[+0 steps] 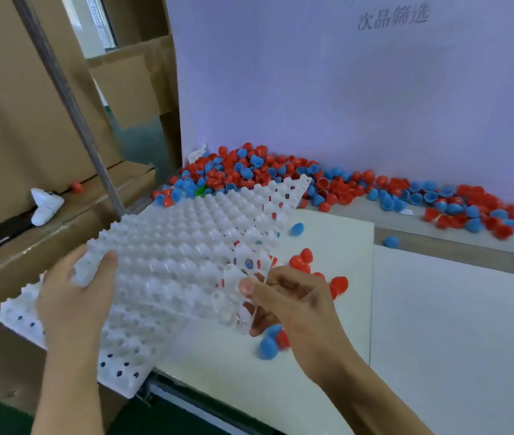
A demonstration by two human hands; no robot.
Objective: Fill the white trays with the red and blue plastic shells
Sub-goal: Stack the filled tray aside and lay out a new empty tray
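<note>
1. White trays: the upper white tray (186, 246) looks thin, light and flexible, likely to bow when lifted, so opposite edges seem the best places to hold.
2. It hangs tilted above the white board (327, 293), over a second tray (117, 356).
3. Left hand (73, 296) curls over its near-left edge; right hand (290, 296) pinches its near-right edge.
4. Red and blue shells (249, 171) lie heaped beyond, near the far wall.

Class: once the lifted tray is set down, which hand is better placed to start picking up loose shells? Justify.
Right. The right hand grips the tray edge directly beside loose shells; the left hand holds the far edge, away from them.
</note>
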